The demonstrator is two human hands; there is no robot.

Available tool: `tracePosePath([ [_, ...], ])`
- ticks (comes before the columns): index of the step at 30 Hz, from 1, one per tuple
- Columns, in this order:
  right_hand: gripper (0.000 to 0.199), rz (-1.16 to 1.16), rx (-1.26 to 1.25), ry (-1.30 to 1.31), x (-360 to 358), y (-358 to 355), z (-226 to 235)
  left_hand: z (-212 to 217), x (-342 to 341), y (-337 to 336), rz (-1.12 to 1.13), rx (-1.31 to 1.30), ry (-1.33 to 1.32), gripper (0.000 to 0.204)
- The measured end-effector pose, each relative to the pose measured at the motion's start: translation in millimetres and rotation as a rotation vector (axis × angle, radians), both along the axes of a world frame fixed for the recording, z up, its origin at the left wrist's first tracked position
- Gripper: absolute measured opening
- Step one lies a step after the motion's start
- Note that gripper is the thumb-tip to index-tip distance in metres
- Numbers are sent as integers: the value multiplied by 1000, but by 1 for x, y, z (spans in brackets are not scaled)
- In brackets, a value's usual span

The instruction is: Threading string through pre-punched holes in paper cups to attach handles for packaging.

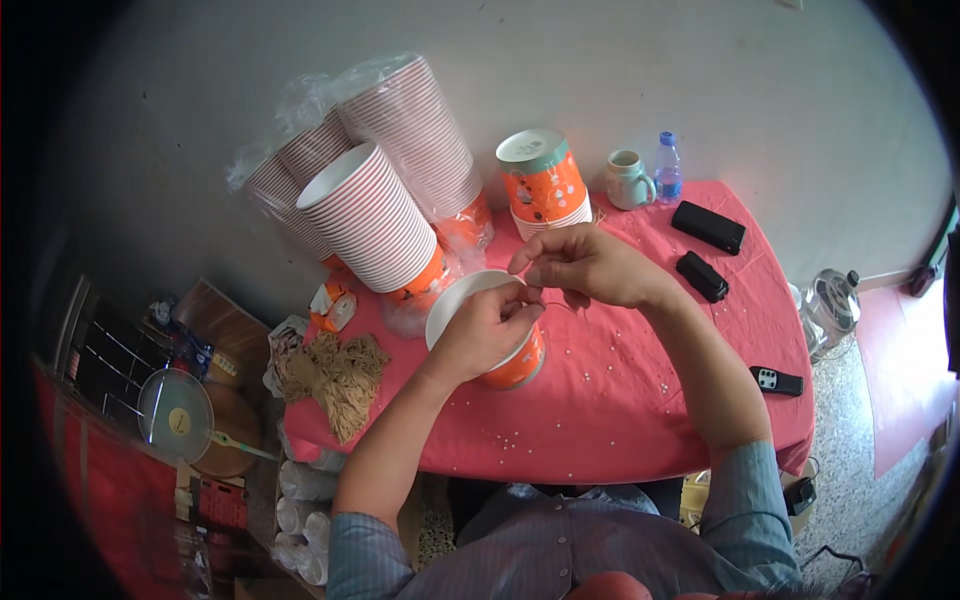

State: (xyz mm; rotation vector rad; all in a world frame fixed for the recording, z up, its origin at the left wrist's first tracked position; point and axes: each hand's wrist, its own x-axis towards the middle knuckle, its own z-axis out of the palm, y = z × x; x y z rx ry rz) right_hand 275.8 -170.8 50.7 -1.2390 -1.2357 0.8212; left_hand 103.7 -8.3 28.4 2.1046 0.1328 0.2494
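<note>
A white-lined paper bucket point(462, 300) with an orange printed outside stands upright near the middle of the table. My left hand point(488, 328) is closed at its right rim, thumb outside and fingers over the edge. Just above that rim, my right hand point(590, 268) is pinched closed, its fingertips almost meeting those of my left. A thin brown string point(562, 305) loops out beside the right fingers; its end is hidden between the hands. To the left lies a loose bundle of tan string point(335, 380).
Tall nested stacks of paper buckets point(370, 220), partly in clear plastic, stand at the back left. Behind my hands is an upside-down bucket stack point(545, 180). A mug point(628, 182), water bottle point(668, 170), black cases point(708, 228) and remote point(778, 381) line the right. Small white bits dot the red tablecloth point(610, 430).
</note>
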Motion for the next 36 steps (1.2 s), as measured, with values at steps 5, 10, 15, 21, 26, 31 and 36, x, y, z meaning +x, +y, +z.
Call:
tracePosePath([
  [5,12,-36,23,67,5,7,-9,-6,0,0,-25,54,-9,17],
  [10,9,8,30,74,5,6,-8,-15,2,11,51,194,-43,20],
  [15,11,10,19,67,5,-1,-4,-1,3,-4,213,23,-63,19],
  [21,9,17,62,84,1,1,-1,-13,3,4,68,158,-173,17],
  [26,9,-8,47,92,4,0,-2,-9,4,1,74,242,-75,19],
  [31,14,-280,78,-164,12,12,-22,-9,5,15,133,-222,-76,18],
  [36,23,-612,57,-678,15,3,-15,1,3,24,180,-581,72,14],
])
